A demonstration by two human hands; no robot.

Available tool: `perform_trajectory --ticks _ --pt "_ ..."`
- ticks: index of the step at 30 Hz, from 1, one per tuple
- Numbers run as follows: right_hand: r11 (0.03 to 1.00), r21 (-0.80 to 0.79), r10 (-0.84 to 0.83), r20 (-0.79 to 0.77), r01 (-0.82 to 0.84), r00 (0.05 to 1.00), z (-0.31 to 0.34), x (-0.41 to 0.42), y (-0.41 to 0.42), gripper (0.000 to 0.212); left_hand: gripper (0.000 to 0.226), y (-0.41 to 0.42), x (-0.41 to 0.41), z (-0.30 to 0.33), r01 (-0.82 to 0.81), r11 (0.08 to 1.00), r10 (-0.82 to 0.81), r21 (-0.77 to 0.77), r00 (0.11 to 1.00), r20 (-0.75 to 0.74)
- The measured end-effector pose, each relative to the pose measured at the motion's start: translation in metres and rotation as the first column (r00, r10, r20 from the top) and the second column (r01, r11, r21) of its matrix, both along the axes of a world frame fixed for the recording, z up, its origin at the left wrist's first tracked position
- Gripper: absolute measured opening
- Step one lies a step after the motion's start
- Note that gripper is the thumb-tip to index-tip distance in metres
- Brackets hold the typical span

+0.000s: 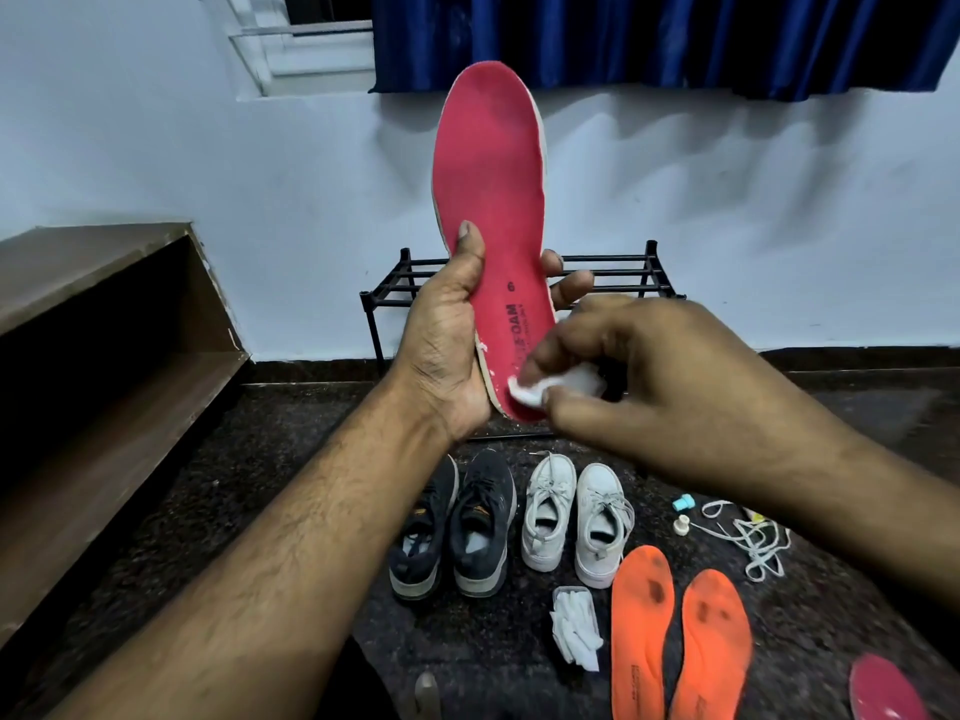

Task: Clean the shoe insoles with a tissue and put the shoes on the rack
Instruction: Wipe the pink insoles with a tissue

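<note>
One blue curtain (665,39) hangs along the top of the white wall (156,163), and one brown wooden step unit (104,324) fills the left side. One black metal rack (613,275) stands on the dark speckled floor (260,459) against the wall, partly hidden behind the hands.

On the floor in front of the rack stand four shoes in a row: one pair of dark shoes (452,527) on the left and one pair of white shoes (571,517) just beside them on the right.

Four insoles are in view. One red insole (491,200) is held upright, toe up. The left hand (447,345) grips its lower half, thumb on the front face and fingers wrapped behind. The right hand (649,366) pinches one white tissue (530,389) between thumb and fingers and presses it on the heel end of that insole. Two orange insoles (675,636), both with dark smudges, lie side by side right of the white shoes. A second red insole (883,688) shows in part at the lower right corner.

One pack of white tissues (574,626) lies behind the white shoes, left of the orange insoles. White laces (753,537) lie in one tangle right of the white shoes, and two small caps (681,514), one blue and one cream, sit near them.
</note>
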State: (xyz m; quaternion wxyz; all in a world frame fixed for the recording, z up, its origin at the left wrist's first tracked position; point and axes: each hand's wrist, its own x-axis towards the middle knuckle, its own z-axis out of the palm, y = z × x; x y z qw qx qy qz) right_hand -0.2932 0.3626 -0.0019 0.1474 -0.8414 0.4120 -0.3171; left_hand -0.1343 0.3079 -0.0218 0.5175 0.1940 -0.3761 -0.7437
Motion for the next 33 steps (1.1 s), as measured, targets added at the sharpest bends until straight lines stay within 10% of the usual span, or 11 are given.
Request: perform_trajectory --ticks 9,15,21,26,33 --pt "0.998 -0.043 0.049 -0.097 -0.053 0.994 -0.003 0.004 -0.002 0.012 0.063 0.002 -0.005 0.000 -0.064 0.998 0.062 0.026 0.996 0.070" --pt "0.987 -0.154 -0.023 0.149 0.046 0.989 -0.008 0.005 -0.002 0.017 0.065 -0.001 -0.009 0.000 -0.073 0.995 0.069 0.065 0.996 0.064" --pt "1.000 -0.024 -0.011 -0.184 0.007 0.983 -0.001 -0.002 -0.002 0.013 0.059 0.002 -0.012 0.003 -0.155 0.987 0.152 0.031 0.985 0.075" --pt "0.950 -0.279 -0.120 0.074 0.136 0.990 0.001 -0.009 -0.004 0.021 0.059 0.002 -0.012 0.004 -0.125 0.990 0.123 0.067 0.992 0.042" --pt "0.999 -0.047 -0.039 -0.310 0.025 0.950 -0.005 -0.005 -0.006 0.023 0.053 0.004 -0.021 0.004 -0.235 0.969 0.231 0.082 0.971 0.057"
